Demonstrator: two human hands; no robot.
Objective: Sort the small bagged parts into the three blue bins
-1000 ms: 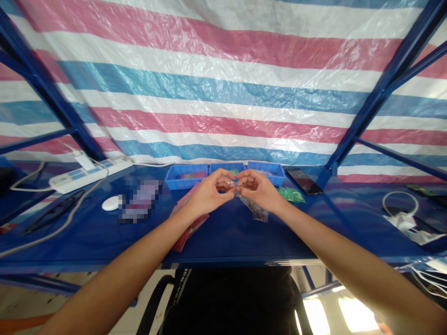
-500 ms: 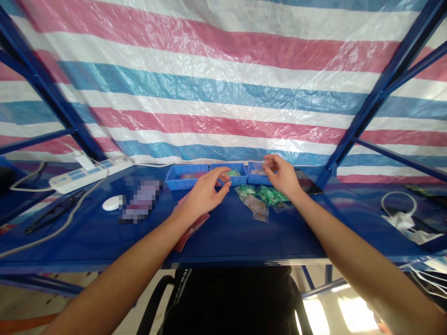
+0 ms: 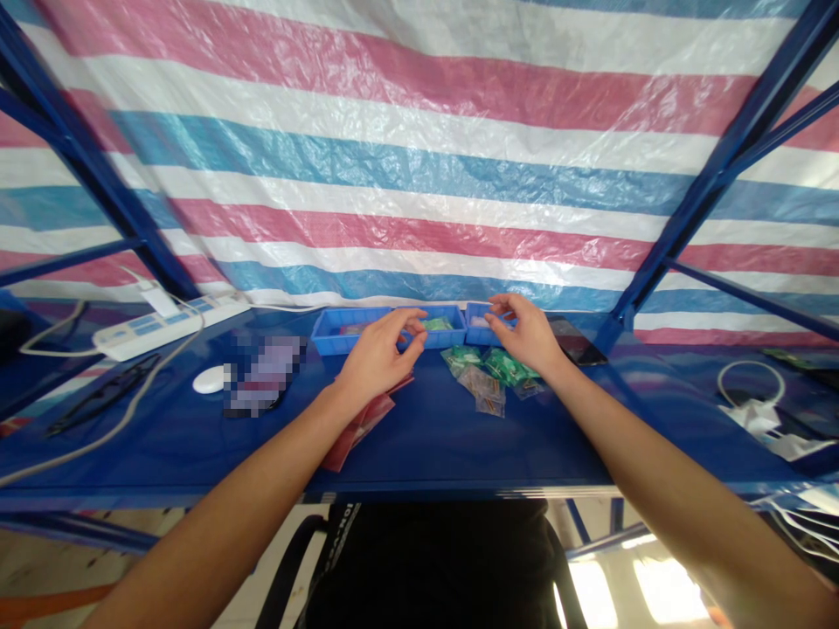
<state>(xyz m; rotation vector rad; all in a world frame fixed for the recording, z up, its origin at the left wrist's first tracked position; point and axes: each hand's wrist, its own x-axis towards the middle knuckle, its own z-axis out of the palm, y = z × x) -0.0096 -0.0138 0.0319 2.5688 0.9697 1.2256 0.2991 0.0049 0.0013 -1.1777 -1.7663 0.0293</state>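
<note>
My left hand hovers over the table in front of the left blue bin and the middle blue bin, fingers curved, thumb apart, nothing seen in it. Partly under that wrist lie flat red packets. By the right blue bin is my right hand, its fingers loosely bent and the thumb separate; I see nothing held. Between the hands sit green packets and small clear bags with brass-coloured pieces inside. The left hand hides part of the bins.
A white power strip with cables stands at the back left. Nearby are a white oval object and a blurred-out phone-like item. A dark tablet or phone lies behind my right wrist; a white charger is far right.
My left hand has shifted slightly left and nearer, showing more of the red packets. My right hand has moved a little left, and its fingers have changed position slightly.
</note>
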